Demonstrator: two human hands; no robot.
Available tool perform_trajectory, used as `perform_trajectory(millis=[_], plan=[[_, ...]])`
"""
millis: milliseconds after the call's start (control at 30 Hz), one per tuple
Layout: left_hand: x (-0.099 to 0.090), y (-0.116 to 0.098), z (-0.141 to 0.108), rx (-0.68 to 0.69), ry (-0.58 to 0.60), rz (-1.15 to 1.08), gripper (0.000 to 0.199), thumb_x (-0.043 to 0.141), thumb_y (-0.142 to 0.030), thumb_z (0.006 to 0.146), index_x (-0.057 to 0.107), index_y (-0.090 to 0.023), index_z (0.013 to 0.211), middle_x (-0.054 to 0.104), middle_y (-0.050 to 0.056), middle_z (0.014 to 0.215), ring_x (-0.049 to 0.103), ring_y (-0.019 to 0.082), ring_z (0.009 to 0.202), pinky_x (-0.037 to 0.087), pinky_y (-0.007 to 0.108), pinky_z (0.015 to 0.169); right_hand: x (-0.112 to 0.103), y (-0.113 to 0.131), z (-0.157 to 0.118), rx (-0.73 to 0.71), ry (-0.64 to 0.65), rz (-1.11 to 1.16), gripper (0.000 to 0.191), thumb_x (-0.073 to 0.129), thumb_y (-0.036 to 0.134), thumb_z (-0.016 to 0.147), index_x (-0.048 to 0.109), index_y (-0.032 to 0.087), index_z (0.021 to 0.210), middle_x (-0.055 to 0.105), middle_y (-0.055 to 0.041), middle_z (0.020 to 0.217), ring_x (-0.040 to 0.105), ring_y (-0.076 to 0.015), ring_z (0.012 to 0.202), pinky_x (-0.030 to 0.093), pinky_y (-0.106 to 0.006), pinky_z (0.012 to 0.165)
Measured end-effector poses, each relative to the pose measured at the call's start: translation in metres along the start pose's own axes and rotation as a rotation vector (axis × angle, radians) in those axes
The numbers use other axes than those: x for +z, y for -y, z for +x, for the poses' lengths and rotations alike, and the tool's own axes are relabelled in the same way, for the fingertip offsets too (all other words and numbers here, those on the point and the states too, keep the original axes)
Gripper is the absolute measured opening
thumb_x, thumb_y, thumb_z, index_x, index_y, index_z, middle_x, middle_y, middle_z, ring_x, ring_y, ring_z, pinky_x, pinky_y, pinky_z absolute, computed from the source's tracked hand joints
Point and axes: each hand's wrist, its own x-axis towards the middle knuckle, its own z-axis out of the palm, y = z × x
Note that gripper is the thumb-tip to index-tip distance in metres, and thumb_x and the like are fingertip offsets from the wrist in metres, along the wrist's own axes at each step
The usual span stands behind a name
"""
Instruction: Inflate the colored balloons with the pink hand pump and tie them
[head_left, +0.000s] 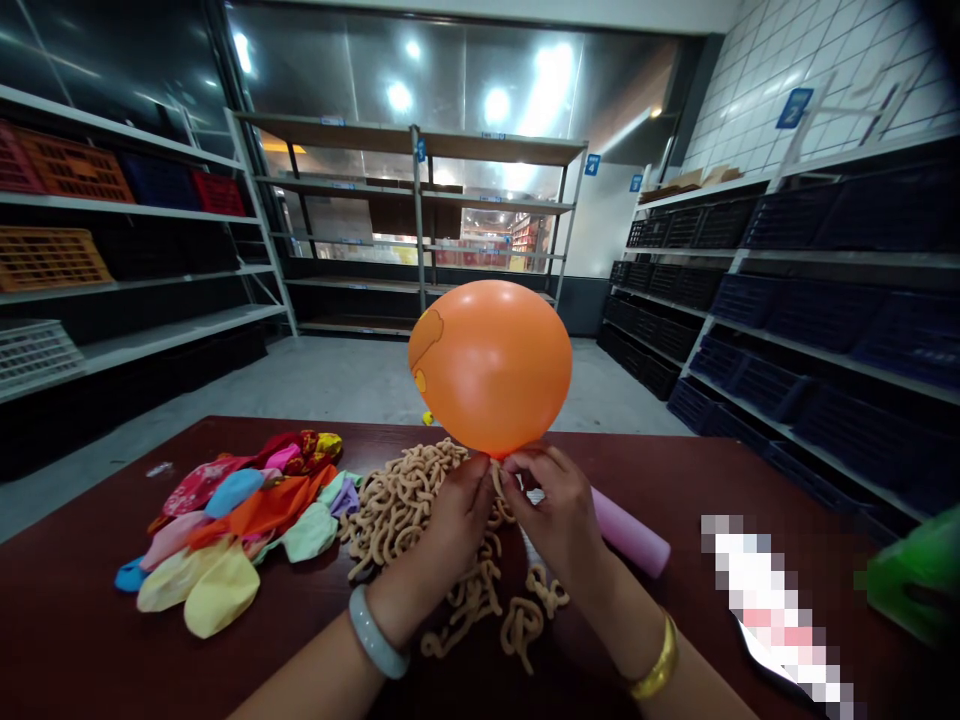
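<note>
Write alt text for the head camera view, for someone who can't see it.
Two bare hands, left and right, pinch the bottom of an inflated orange balloon above a dark red table. Uninflated balloons lie left, tan cords in the middle, a pink cylinder right.

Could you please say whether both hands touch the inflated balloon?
Touching: in the head view, the left hand and right hand pinch the orange balloon at its neck.

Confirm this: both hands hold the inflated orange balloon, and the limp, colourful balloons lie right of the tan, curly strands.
Wrong side: the head view shows the limp, colourful balloons left of the tan, curly strands. Both hands hold the inflated orange balloon.
</note>
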Motion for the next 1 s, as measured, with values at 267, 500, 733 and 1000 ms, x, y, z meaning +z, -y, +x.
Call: perform_trajectory(millis=[267, 500, 733, 1000], plan=[[0.005, 0.008, 0.002, -0.07, -0.014, -0.243, 0.019, 0.054, -0.033, 0.087, 0.061, -0.016, 0.082, 0.064, 0.005, 0.083, 0.056, 0.018, 0.078, 0.045, 0.03, 0.075, -0.004, 0.001, 0.001, -0.118, 0.059, -0.074, 0.011, 0.049, 0.017, 0.094, 0.059, 0.02, 0.092, 0.064, -0.0078, 0.092, 0.058, -0.0215, 0.089, 0.047, -0.036, 0.081], [0.005, 0.006, -0.001, 0.026, -0.014, -0.115, 0.022, 0.047, -0.033, 0.092, 0.062, -0.017, 0.09, 0.067, 0.007, 0.093, 0.059, 0.02, 0.086, 0.045, 0.033, 0.083, -0.003, -0.003, 0.001, -0.043, 0.055, 0.05, 0.009, 0.05, 0.018, 0.094, 0.058, 0.021, 0.093, 0.064, -0.0047, 0.089, 0.057, -0.02, 0.084, 0.045, -0.034, 0.077], [-0.002, 0.011, 0.002, 0.071, 0.034, 0.096, 0.021, 0.045, -0.029, 0.092, 0.063, -0.017, 0.089, 0.066, 0.008, 0.09, 0.059, 0.021, 0.083, 0.045, 0.033, 0.081, 0.001, -0.009, 0.003, 0.121, 0.057, 0.295, 0.009, 0.066, 0.019, 0.086, 0.066, 0.022, 0.094, 0.069, -0.0018, 0.091, 0.063, -0.0177, 0.085, 0.048, -0.03, 0.078], [-0.003, 0.013, 0.001, 0.122, 0.033, 0.155, 0.023, 0.042, -0.027, 0.094, 0.061, -0.017, 0.085, 0.063, 0.006, 0.08, 0.057, 0.02, 0.077, 0.044, 0.032, 0.074, 0.001, -0.01, 0.0, 0.11, 0.028, 0.267, 0.008, 0.068, 0.018, 0.084, 0.069, 0.023, 0.09, 0.071, -0.0014, 0.089, 0.065, -0.0172, 0.083, 0.049, -0.029, 0.074]])
